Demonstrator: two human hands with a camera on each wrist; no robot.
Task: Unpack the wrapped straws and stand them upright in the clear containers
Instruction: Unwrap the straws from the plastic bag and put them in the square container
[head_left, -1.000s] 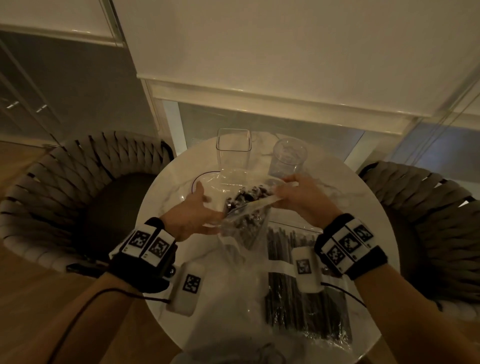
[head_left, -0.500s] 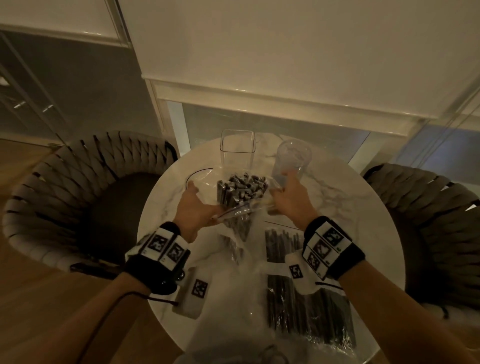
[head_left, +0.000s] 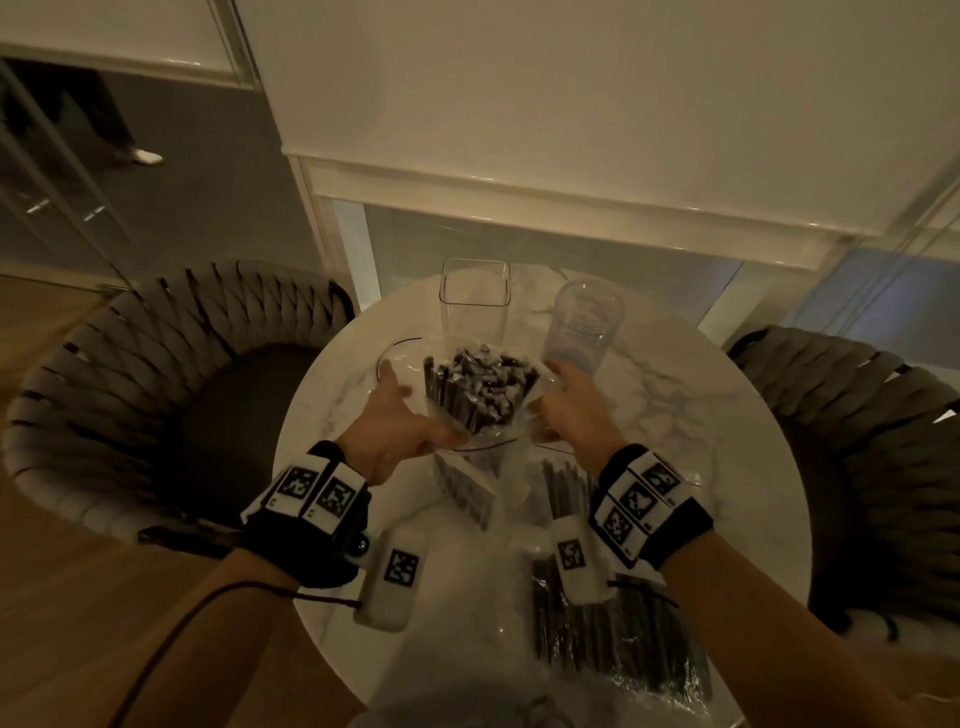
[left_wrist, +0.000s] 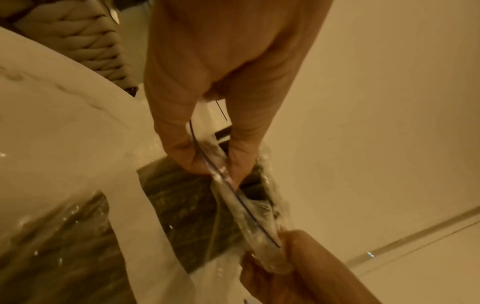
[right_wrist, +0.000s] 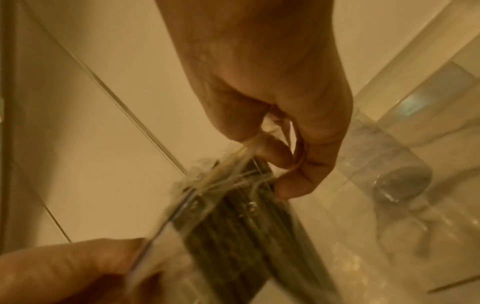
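Your left hand (head_left: 397, 423) and your right hand (head_left: 571, 410) each pinch one edge of the clear plastic bag (head_left: 488, 441) and pull its mouth wide, so the hands stand apart with the bag stretched between them above the table. In the left wrist view your thumb and fingers (left_wrist: 182, 152) clamp the thin film; in the right wrist view your fingertips (right_wrist: 275, 152) curl round a gathered strip of it.

Below you is the round marble table (head_left: 675, 415), with a woven chair (head_left: 156, 374) on the left and another chair (head_left: 857, 441) on the right. A second pack of straws (head_left: 613, 639) lies flat on the table near you, unopened as far as I can tell. At the far side stand the square clear container (head_left: 475, 296) and, just beside it, the round clear cup (head_left: 584, 322); both look empty.

Inside the open bag the bundle of dark wrapped straws (head_left: 478, 384) stands with its ends toward you.

I think the danger is this: the film is thin and slippery, so if one pinch slips, the bag can tip and the straws can spill over the table or the floor. Your right hand is near the round cup, and a sudden pull can knock it over.
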